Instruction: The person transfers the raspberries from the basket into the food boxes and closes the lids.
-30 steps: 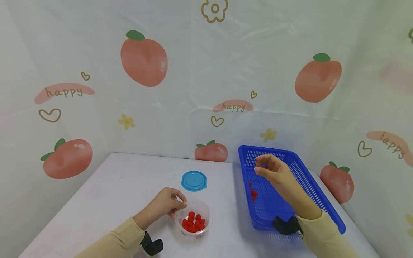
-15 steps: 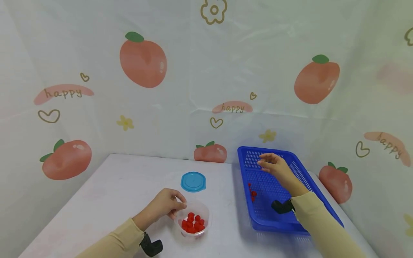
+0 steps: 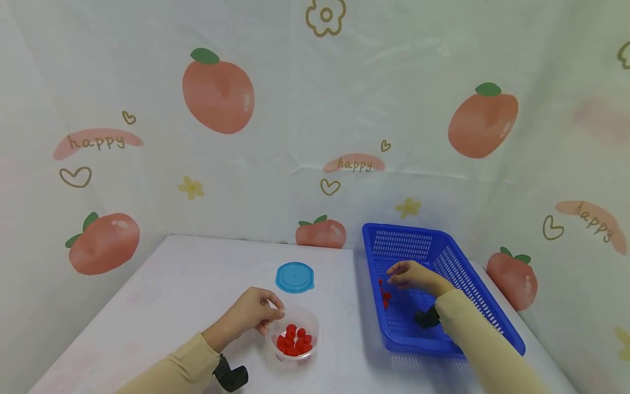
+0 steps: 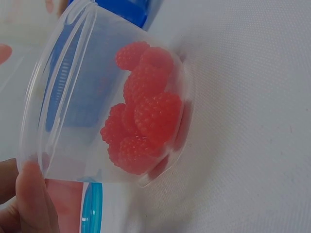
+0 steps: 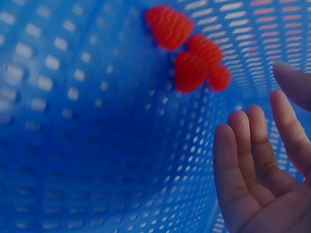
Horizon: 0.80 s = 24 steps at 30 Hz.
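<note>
My left hand (image 3: 258,307) pinches the rim of a clear plastic tub (image 3: 309,318) between thumb and fingers. Several red raspberries (image 4: 155,116) lie in the bottom of that tub, which stands on the table. My right hand (image 3: 415,277) reaches down inside a blue plastic basket (image 3: 418,347), fingers extended and holding nothing. In the right wrist view, a small cluster of raspberries (image 5: 199,60) lies by the basket's wall, a little way off the fingertips (image 5: 238,119).
A round blue lid (image 3: 295,277) lies on the white table (image 3: 187,279) behind the tub. A white curtain (image 3: 275,109) printed with fruit hangs around the table's back and sides. The basket's raised sides surround my right hand.
My right hand first drew back a little above the basket, then lowered into it toward the raspberries. My left hand and the tub have stayed in place.
</note>
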Each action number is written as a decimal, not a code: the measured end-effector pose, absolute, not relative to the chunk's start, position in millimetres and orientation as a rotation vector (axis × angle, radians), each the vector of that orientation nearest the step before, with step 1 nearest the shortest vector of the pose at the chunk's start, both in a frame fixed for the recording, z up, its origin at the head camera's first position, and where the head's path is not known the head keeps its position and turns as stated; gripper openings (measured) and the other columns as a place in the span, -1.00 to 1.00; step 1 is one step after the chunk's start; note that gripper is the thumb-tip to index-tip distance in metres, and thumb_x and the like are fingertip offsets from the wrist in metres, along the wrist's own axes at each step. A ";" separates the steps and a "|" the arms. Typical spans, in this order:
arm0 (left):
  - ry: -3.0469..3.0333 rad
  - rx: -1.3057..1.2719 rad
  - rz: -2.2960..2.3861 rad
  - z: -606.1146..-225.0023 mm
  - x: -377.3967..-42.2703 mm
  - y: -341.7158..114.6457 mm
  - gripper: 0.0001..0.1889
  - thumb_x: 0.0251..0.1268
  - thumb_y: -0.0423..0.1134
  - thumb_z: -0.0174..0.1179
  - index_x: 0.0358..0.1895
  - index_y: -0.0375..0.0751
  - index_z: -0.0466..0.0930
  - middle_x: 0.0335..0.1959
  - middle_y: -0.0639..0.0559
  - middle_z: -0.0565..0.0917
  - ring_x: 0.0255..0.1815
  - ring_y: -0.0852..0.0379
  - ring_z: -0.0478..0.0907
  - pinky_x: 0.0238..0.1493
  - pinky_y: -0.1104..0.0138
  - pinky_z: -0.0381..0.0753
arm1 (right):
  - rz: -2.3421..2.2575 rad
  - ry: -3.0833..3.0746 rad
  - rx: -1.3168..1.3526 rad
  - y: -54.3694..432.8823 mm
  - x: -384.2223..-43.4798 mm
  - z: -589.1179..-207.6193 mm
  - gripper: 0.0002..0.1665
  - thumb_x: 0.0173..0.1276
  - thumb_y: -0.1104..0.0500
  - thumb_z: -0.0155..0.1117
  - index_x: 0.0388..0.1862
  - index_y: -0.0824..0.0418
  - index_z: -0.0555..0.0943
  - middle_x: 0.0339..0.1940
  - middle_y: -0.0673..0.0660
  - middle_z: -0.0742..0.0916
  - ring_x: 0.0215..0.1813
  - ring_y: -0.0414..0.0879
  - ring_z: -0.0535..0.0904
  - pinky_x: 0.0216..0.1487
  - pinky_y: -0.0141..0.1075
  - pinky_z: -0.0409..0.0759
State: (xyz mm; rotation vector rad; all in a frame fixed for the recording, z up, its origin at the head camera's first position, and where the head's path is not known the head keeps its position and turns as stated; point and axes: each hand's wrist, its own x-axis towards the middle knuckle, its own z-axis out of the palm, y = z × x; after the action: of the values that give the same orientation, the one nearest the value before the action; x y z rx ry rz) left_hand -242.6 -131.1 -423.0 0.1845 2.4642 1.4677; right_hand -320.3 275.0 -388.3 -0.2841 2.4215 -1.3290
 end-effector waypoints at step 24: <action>2.449 0.142 1.468 -417.4 -241.6 -128.0 -0.80 0.13 -0.22 0.39 -0.24 -0.23 0.64 -0.72 0.02 0.50 -0.79 0.21 0.44 -0.59 0.43 0.60 | -1.087 2.342 -0.182 277.3 -329.9 -406.8 -0.74 0.24 0.35 0.32 -0.10 0.42 0.57 -0.40 0.03 0.60 -0.32 -0.15 0.51 -0.19 -0.31 0.59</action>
State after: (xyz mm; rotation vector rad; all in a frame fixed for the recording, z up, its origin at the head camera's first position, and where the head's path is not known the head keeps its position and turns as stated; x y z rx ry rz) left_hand -241.6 -128.0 -417.4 0.1423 2.4493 1.4677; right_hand -329.9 277.3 -406.8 -0.1824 2.3420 -1.0873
